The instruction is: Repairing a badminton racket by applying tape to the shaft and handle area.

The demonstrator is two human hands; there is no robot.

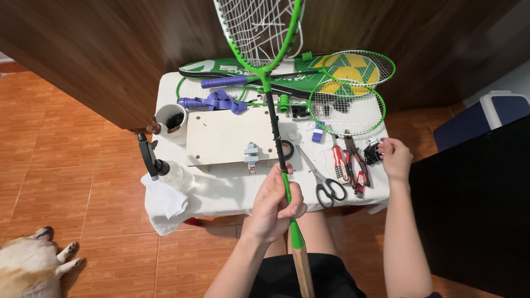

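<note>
My left hand (274, 203) grips the shaft of a green badminton racket (269, 83) just above its bare wooden handle (302, 269); the racket stands tilted upward, and the strings in its head (255, 27) are broken and loose. My right hand (393, 158) reaches to the table's right edge and touches a small black roll (372, 153); whether it grips it I cannot tell. Scissors (326, 185) and red-handled pliers (349, 163) lie between my hands.
A small table under a white cloth (221, 190) carries a pale board (229, 135) with a metal clamp (252, 156), two green rackets (346, 107), a green racket cover (221, 69), purple grip tape (215, 101), a cup (170, 118) and a spray bottle (165, 168). A dog (30, 262) lies at the lower left.
</note>
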